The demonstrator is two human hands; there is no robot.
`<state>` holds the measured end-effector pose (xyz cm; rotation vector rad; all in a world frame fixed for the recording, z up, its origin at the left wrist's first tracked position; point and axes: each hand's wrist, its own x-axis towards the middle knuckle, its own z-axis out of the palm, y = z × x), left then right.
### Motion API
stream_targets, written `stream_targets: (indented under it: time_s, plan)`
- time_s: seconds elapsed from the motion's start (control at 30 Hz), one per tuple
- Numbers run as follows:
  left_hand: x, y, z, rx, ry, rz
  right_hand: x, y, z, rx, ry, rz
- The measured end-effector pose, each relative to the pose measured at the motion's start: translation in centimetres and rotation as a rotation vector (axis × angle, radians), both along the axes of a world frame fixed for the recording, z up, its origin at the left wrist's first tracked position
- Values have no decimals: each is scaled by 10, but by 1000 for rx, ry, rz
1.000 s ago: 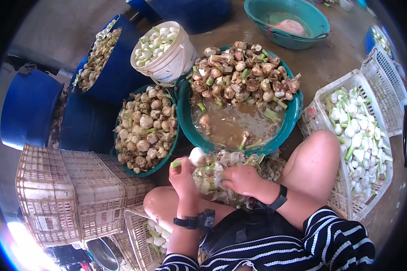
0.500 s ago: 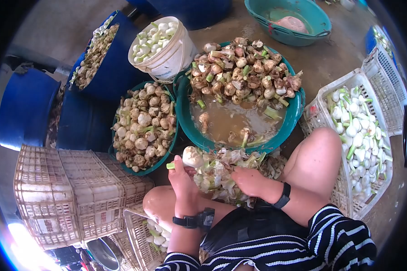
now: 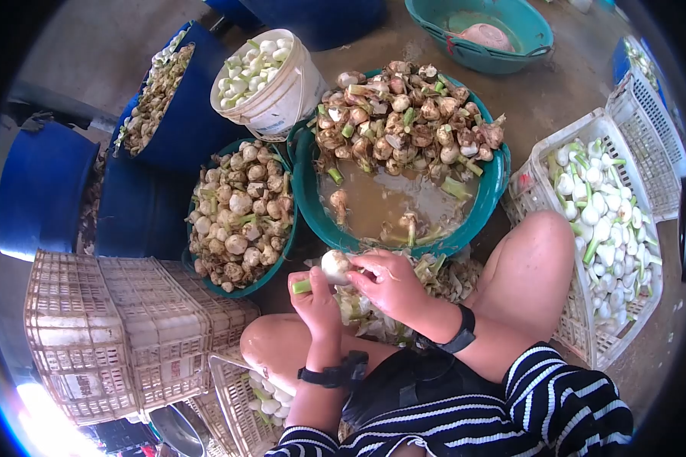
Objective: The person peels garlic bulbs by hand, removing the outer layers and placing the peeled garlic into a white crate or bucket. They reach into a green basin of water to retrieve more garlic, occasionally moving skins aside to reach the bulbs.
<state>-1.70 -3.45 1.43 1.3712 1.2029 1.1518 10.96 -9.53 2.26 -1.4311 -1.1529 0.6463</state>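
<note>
Both hands on bulb: L hand grips, R hand pinches.

right hand lifted off the peelings, now touching the bulb

The big basin stands on the floor in front of the knees, with bulbs piled in its far half. A smaller basin stands touching it on the left, and a bucket behind both. A crate lies to the right. Stacked crates stand at the left. Both hands meet above a heap of peels between the knees.
</note>
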Motion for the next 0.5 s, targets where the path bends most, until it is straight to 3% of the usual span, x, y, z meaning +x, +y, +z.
stream_targets:
  time_s: [0.07,0.13,0.27,0.33,0.47,0.5]
  plan:
    - [2,-3,-2,50,51,-6,-5,1,-4,-64,109,-90]
    - [1,-3,-7,403,313,-5,-5,3,-1,-62,203,-90]
    - [5,-4,-6,461,275,-38,6,11,-18,-155,298,-56]
    - [11,-7,7,-99,-96,80,10,12,-33,-184,277,-82]
    - [5,-3,1,-86,-65,114,5,3,-22,-267,458,-52]
    - [5,-5,0,2,14,85,3,1,-15,-181,277,-32]
